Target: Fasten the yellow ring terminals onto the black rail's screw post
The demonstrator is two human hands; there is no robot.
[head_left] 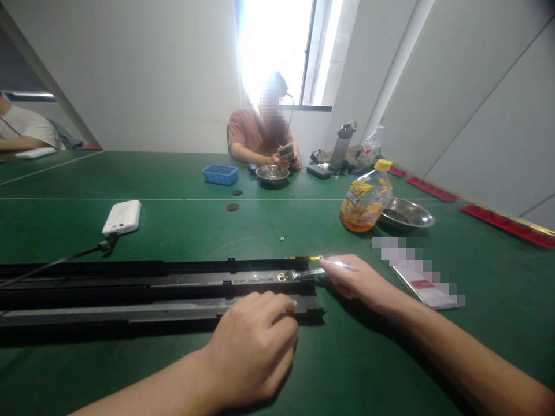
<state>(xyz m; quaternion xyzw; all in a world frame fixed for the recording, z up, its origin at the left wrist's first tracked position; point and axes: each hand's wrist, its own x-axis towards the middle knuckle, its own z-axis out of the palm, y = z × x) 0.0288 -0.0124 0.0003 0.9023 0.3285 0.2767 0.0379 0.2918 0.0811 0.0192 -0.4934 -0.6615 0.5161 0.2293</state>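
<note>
Long black rails point(182, 281) lie side by side along the front of the table, running out of view on the left. My right hand point(351, 278) pinches a slim silver wrench point(306, 273) over the rails' right end. The wrench's head sits at a small brass-coloured nut point(281, 277) on the middle rail. A thin yellow strip or wire point(313, 258) shows beside my right fingertips. With its fingers curled, my left hand point(258, 346) rests on the nearest rail; its fingertips are partly hidden. A small bright screw or nut point(295, 303) shows at those fingers.
A loose brass nut point(282, 238) lies beyond the rails. Behind my right hand stand a yellow-capped bottle point(366, 199) and a metal bowl point(411, 216). A white power bank point(122, 217) with a cable, a blue basket point(220, 175) and another bowl point(272, 175) sit farther back, before a seated person point(260, 136).
</note>
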